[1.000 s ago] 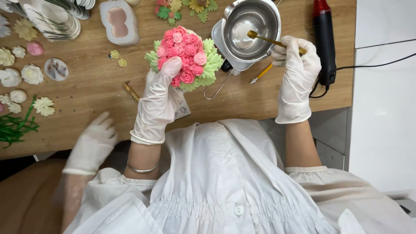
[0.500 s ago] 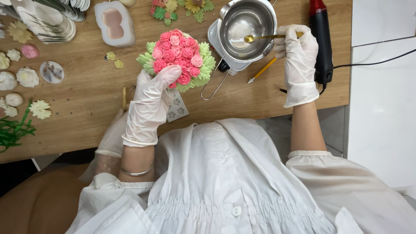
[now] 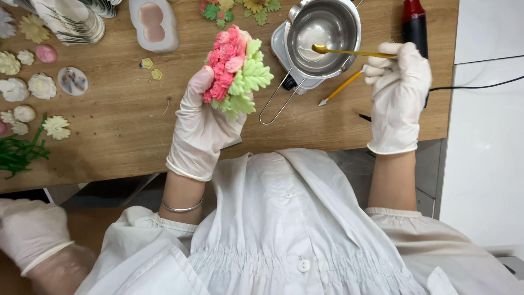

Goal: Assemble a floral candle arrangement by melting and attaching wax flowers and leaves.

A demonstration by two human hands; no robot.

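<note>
currently the left hand (image 3: 204,123), gloved in white, grips a flower cluster (image 3: 234,71) of pink blossoms and pale green leaves; its fingers (image 3: 197,87) are wrapped around the underside and pressed against the cluster, which is raised above the wooden bench (image 3: 120,136) and tilted toward the right hand. the right hand (image 3: 398,93), also gloved, holds a gold spoon (image 3: 349,53); its fingers (image 3: 382,60) are pinched on the handle end. the spoon runs leftward from those fingers, and its bowl sits inside a steel pot (image 3: 322,35), over a whitish liquid at the bottom. the pot rests on a small white warmer (image 3: 284,54), just left of the right-hand fingers and just right of the cluster. a wire handle (image 3: 278,104) reaches from the pot toward the person. a yellow tool (image 3: 341,87) lies on the bench just below the spoon, near the right-hand fingers. a red and black tool (image 3: 415,22) lies beyond the right hand. well left of the left-hand fingers lie pale moulded flowers (image 3: 27,82), a pink and white mould (image 3: 155,22) and green stems (image 3: 19,150). another gloved hand (image 3: 30,232) shows at the lower left, well apart from the cluster.
</note>
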